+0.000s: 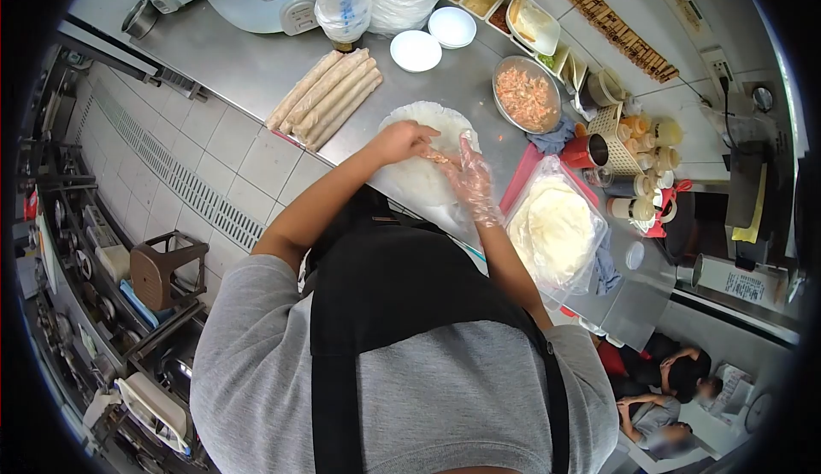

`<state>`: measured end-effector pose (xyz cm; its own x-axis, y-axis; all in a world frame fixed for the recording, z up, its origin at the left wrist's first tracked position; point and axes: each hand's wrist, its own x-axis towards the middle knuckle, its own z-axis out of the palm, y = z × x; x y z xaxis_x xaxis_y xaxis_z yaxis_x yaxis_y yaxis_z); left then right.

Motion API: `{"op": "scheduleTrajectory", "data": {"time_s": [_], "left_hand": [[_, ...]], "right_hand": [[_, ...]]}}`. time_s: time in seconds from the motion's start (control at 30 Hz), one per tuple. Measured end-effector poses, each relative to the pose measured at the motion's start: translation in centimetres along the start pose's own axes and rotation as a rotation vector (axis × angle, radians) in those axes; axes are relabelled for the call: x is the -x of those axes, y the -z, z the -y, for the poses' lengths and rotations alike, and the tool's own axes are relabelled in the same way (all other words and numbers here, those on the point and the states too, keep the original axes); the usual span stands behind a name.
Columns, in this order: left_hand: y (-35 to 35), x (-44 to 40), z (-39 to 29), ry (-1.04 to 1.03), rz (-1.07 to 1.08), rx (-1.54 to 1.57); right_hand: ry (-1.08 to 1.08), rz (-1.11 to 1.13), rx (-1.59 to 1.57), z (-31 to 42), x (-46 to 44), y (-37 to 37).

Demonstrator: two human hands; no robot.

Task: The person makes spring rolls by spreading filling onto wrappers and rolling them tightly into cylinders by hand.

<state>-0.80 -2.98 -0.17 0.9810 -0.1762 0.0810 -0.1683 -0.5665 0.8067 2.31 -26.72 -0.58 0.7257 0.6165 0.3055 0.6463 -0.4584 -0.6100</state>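
A round, thin white wrapper lies on the steel counter, with more pale sheet below it. Over its middle, my bare left hand reaches in from the left, fingers bent and slightly apart, holding nothing visible. Facing it, my right hand wears a clear plastic glove, its thumb and fingers apart. A small strip of orange-white filling lies between the hands, beside my right thumb. A metal bowl of shredded orange-white filling stands at the upper right. A stack of round wrappers rests on plastic right of my right hand.
Several long rolls lie at the left counter edge. White bowls, a cooker and plastic bags stand behind. Condiment trays, a red cup and bottles line the right. A brown stool is on the floor; people sit at lower right.
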Motion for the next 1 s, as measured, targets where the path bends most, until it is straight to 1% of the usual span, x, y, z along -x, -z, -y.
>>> {"op": "scheduleTrajectory", "data": {"time_s": [0.03,0.1,0.17,0.23,0.27,0.33,0.4,0.47,0.53,0.57,0.6,0.63,0.67,0.7,0.77,0.9,0.97,1.0], "left_hand": [[0.5,0.1,0.4,-0.037,-0.035,0.007],[1.0,0.0,1.3,-0.062,-0.002,-0.033],[0.8,0.0,2.1,-0.093,0.022,-0.074],[1.3,0.3,2.3,0.035,0.034,0.079],[1.6,0.6,2.6,0.038,0.028,0.076],[2.0,1.5,2.6,0.073,-0.167,0.226],[2.7,2.2,3.2,0.058,-0.176,0.201],[3.2,2.6,4.1,0.051,-0.193,0.171],[3.7,2.6,3.9,0.223,-0.017,0.261],[3.7,2.7,3.7,0.221,-0.018,0.263],[3.8,2.8,3.5,0.129,-0.019,0.141],[3.8,3.0,3.3,0.039,-0.02,0.018],[3.8,2.9,3.0,0.039,-0.02,0.017],[3.7,2.9,3.0,0.044,0.013,-0.015],[3.6,2.8,3.0,0.047,0.043,-0.047],[2.8,2.3,2.9,0.111,0.021,-0.025],[2.5,1.9,2.8,0.131,0.028,-0.018],[2.3,1.7,2.7,0.178,0.06,0.056]], "right_hand": [[0.027,-0.036,-0.012,-0.2,-0.3,-0.8],[0.056,-0.068,-0.029,0.1,-0.7,-1.8],[-0.004,0.122,0.124,0.9,-1.7,-1.8],[0.018,0.108,0.071,0.8,-2.4,-2.4],[0.029,0.095,0.017,0.8,-2.7,-2.7],[0.07,0.102,0.053,1.1,-3.1,-2.9],[0.117,0.104,0.089,1.2,-3.9,-3.1],[-0.09,0.188,-0.108,1.5,-4.5,-3.8],[-0.07,0.2,-0.06,3.2,-5.3,-4.3],[-0.053,0.207,-0.008,3.9,-5.7,-4.1],[-0.052,0.207,-0.004,3.4,-5.7,-4.3],[-0.028,0.292,0.072,3.0,-5.7,-4.5],[-0.004,0.377,0.145,2.6,-5.6,-4.8],[-0.003,0.376,0.144,2.1,-5.4,-4.9],[0.01,0.353,-0.021,0.7,-4.8,-4.6],[-0.077,0.363,0.083,-0.2,-3.8,-3.6],[0.061,0.259,0.097,-0.8,-3.4,-3.4],[0.056,0.255,0.101,-0.8,-3.3,-3.5]]}}
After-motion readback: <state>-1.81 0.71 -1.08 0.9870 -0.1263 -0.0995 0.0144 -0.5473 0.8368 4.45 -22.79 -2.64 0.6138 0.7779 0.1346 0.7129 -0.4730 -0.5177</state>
